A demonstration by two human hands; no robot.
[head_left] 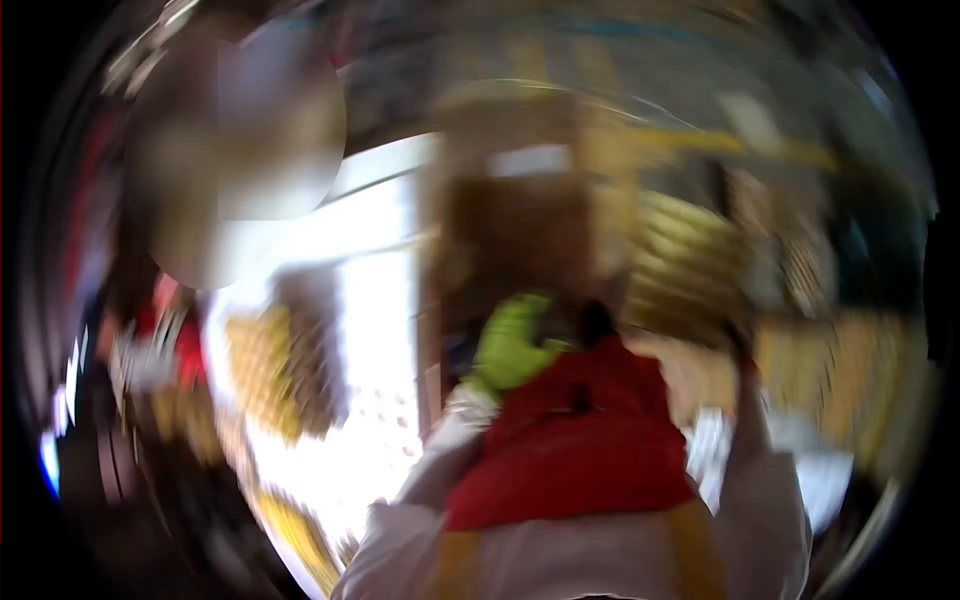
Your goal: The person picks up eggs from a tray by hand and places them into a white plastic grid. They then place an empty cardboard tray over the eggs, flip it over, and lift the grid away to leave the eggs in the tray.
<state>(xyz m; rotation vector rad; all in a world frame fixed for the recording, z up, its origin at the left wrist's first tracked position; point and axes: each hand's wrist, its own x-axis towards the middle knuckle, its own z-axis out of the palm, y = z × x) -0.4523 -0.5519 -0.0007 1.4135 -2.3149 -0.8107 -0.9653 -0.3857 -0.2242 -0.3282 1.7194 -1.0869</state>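
Strong motion blur covers the whole head view. My left hand (510,345), in a bright green glove, is in front of my red apron (580,440). Its thumb stands apart from the fingers and I make out nothing held in it. The near edge of a brown box-like thing (515,235) lies just beyond that hand. My right hand (740,350) is a dark smear at the lower right edge of a yellowish ridged bundle (688,262). It seems to touch the bundle, but its fingers are hidden or smeared, so a grip cannot be told.
A bright white table surface (380,280) lies to my left, with a yellow and brown textured stack (275,370) on it. A large blurred round shape (240,130) is at upper left. Tan stacked material (830,370) stands on the right; yellow lines (690,140) mark the grey floor.
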